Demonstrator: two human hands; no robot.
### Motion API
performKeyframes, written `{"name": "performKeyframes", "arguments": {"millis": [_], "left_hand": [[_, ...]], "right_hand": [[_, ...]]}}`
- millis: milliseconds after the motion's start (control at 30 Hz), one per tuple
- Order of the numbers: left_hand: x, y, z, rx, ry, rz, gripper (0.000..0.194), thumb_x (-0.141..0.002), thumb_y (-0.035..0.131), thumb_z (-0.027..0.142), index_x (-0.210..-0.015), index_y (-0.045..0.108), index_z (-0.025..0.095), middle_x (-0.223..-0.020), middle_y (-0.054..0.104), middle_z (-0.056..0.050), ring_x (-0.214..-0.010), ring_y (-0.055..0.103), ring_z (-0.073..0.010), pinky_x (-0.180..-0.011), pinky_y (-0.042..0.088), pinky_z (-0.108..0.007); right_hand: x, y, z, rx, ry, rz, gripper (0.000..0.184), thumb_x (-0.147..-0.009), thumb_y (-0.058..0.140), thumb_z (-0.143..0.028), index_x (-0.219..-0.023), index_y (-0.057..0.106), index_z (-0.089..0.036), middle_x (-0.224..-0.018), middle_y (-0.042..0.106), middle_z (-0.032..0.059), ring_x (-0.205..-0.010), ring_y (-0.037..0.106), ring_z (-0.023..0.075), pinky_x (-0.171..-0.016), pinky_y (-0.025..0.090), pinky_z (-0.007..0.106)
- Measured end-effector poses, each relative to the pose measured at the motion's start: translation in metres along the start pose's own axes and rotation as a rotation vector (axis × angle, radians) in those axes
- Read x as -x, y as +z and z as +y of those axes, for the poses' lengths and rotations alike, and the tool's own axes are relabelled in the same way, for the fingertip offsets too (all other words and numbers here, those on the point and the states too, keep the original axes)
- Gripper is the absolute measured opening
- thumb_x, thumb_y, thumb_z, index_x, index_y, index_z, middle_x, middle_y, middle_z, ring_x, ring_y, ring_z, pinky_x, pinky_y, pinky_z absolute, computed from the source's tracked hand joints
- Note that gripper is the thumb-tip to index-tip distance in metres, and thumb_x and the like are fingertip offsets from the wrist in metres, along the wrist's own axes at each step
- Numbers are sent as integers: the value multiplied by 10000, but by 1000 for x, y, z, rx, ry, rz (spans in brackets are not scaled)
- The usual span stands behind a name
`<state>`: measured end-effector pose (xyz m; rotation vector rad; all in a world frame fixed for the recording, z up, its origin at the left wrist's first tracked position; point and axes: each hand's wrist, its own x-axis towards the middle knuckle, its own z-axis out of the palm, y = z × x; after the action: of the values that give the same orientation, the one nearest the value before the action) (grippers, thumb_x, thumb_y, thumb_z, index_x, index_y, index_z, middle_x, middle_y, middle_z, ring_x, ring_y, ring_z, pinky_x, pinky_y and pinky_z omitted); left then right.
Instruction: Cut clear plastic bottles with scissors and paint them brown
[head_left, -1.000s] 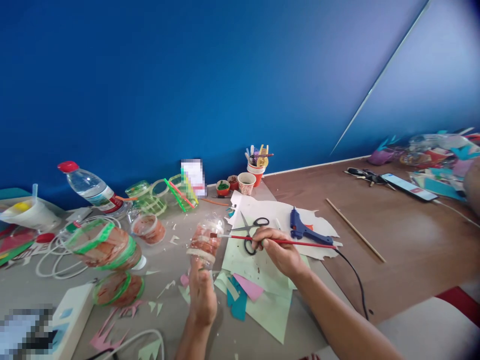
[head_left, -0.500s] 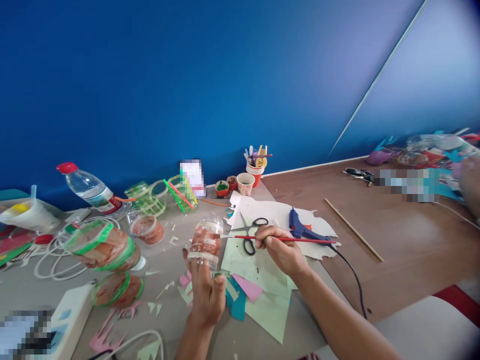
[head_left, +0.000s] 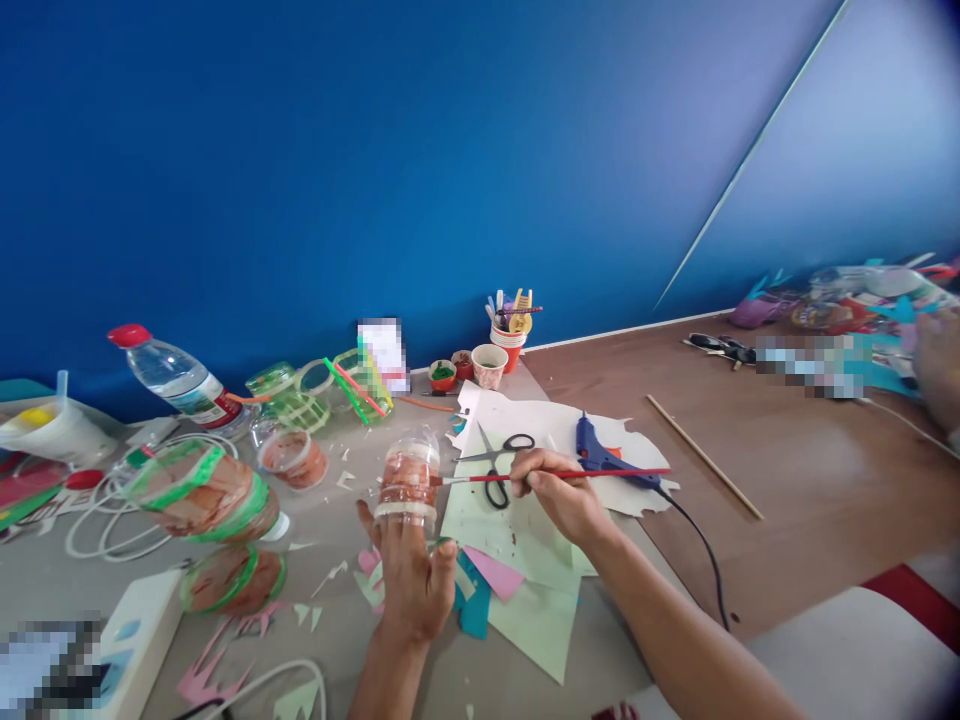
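My left hand (head_left: 416, 580) holds up a cut clear plastic bottle (head_left: 409, 480), its fingers reaching into the near end and the thumb held apart. Reddish-brown paint covers the bottle's middle, between two pale bands. A paintbrush with a red handle (head_left: 480, 478) is pinched in my right hand (head_left: 551, 490). Its bristles touch the right side of the painted part. Beneath the right hand lie black-handled scissors (head_left: 496, 488) on pale green paper (head_left: 536, 630). A blue glue gun (head_left: 600, 445) rests on white paper just beyond.
Painted bottle pieces (head_left: 202, 490) with green tape stand left, near a capped water bottle (head_left: 184, 380). Small paint cups (head_left: 442, 375) and a paper cup (head_left: 490, 366) sit by the wall. A wooden stick (head_left: 705, 455) lies right. Another person's hand (head_left: 937, 365) shows at the far right.
The brush has tilted: its bristles sit slightly lower on the bottle and its handle end is higher. My left hand has turned the bottle a little, to a more upright pose.
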<state>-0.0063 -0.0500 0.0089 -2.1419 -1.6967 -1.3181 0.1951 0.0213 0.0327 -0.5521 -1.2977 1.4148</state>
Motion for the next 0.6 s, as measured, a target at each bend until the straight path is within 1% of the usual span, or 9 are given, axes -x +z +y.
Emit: {"name": "performKeyframes", "arguments": {"millis": [100, 233, 333, 433, 533, 600], "left_hand": [[1, 1, -1, -33, 2, -18, 500, -954, 259, 472, -1313, 407, 158, -1254, 526, -184, -1337, 338, -316, -1112, 33, -663], [2, 2, -2, -49, 30, -21, 428, -936, 329, 460, -1216, 488, 178, -1162, 583, -169, -1273, 424, -323, -1107, 35, -666], [3, 2, -3, -66, 37, -17, 397, -929, 356, 448, -1162, 512, 167, -1115, 601, -166, -1211, 478, -320, -1109, 43, -662], [3, 2, -2, -80, 40, -41, 400, -931, 341, 454, -1144, 509, 161, -1114, 595, -170, -1206, 474, -323, -1106, 36, -668], [2, 2, -2, -60, 42, -33, 383, -925, 362, 456, -1121, 528, 172, -1071, 606, -155, -1193, 483, -316, -1111, 32, -658], [2, 2, -3, -39, 28, -20, 389, -927, 359, 454, -1146, 524, 178, -1083, 604, -151, -1207, 474, -312, -1114, 32, -648]], "right_hand": [[0, 0, -1, -24, -11, 47, 168, -796, 657, -341, -772, 724, -189, -655, 621, 39, -615, 536, 164, -577, 417, 293], [1, 1, -1, 52, -13, -4, 176, -836, 621, -325, -835, 731, -188, -695, 641, 56, -649, 546, 170, -600, 424, 303], [1, -1, 0, 66, -17, -2, 172, -833, 618, -319, -809, 729, -189, -678, 627, 51, -650, 546, 176, -608, 428, 310], [1, -2, 1, 52, -33, 19, 166, -823, 628, -325, -789, 721, -191, -662, 613, 44, -641, 545, 176, -604, 429, 310], [1, -2, 1, 65, -35, -31, 166, -845, 609, -307, -842, 728, -191, -687, 624, 48, -659, 555, 176, -611, 431, 309], [1, -3, 0, 69, -27, -45, 157, -846, 600, -277, -844, 733, -193, -687, 627, 45, -661, 555, 173, -614, 428, 305]]}}
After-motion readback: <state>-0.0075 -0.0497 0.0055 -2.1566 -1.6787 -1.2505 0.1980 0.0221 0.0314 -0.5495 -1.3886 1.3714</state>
